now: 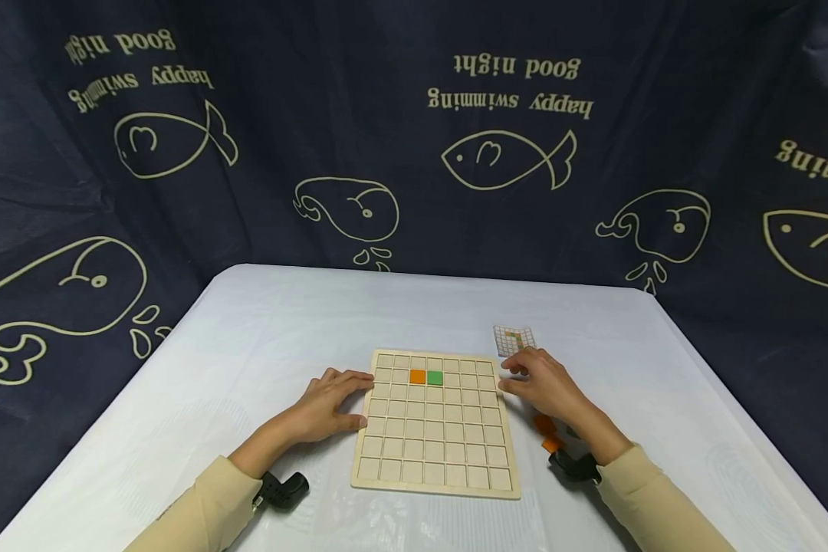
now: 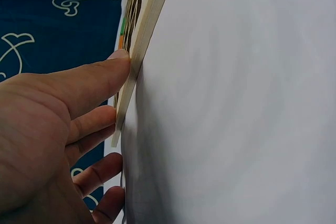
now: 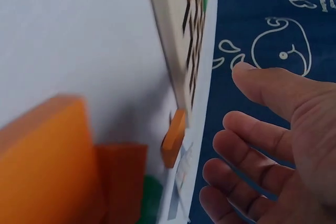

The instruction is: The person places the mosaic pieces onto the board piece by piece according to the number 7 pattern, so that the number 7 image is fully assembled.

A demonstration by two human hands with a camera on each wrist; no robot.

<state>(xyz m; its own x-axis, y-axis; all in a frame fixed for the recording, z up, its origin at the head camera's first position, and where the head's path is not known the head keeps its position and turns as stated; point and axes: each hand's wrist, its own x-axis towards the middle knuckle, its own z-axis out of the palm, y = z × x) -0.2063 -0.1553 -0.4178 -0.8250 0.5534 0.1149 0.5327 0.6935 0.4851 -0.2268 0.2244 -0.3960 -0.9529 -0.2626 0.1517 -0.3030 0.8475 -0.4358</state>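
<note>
A square wooden grid board (image 1: 435, 475) lies on the table. An orange tile (image 1: 417, 376) and a green tile (image 1: 435, 378) sit side by side in its second row from the far edge. My left hand (image 1: 327, 406) rests against the board's left edge, thumb and fingers extended; the left wrist view shows the thumb touching the wooden rim (image 2: 137, 51). My right hand (image 1: 541, 383) hovers beside the board's right edge, fingers loosely bent and holding nothing. Beneath that wrist lie loose orange tiles (image 1: 550, 443), partly hidden by the forearm.
A small card (image 1: 514, 339) printed with a grid and coloured squares lies beyond my right hand. Up close in the right wrist view are several orange tiles (image 3: 47, 166) and a green piece (image 3: 152, 198). A dark fish-patterned curtain (image 1: 400, 115) hangs behind the white table (image 1: 303, 307).
</note>
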